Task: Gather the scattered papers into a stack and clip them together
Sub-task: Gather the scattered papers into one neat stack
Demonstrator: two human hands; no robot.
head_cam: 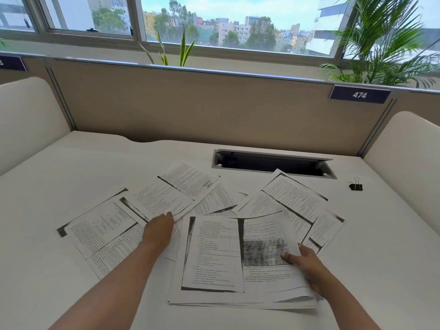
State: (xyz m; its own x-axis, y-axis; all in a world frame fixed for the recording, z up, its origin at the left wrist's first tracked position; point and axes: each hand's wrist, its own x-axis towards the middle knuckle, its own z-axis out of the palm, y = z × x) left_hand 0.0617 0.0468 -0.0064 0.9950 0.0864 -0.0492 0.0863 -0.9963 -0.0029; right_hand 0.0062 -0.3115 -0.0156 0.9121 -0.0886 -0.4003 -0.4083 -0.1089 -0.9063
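Right now a thick pile of white printed paper sheets (pixel 214 253) lies on the white flat surface (pixel 71 167), and every place below is told from this pile. On the right edge of the pile, the right hand (pixel 307 265) pinches the top sheets, thumb on top and the other fingers hidden under the paper. Just left of the pile, the left hand (pixel 159 228) lies flat with its fingers together, pressing on a loose white printed sheet (pixel 164 198). More loose printed sheets (pixel 102 232) lie spread out left of the pile, and others (pixel 295 201) fan out behind it to the right, overlapping each other. Far to the right and behind the pile, a small black metal binder clip (pixel 356 186) sits alone on the surface, touching no paper. Behind the pile there is a long dark cable slot (pixel 273 163) cut into the surface
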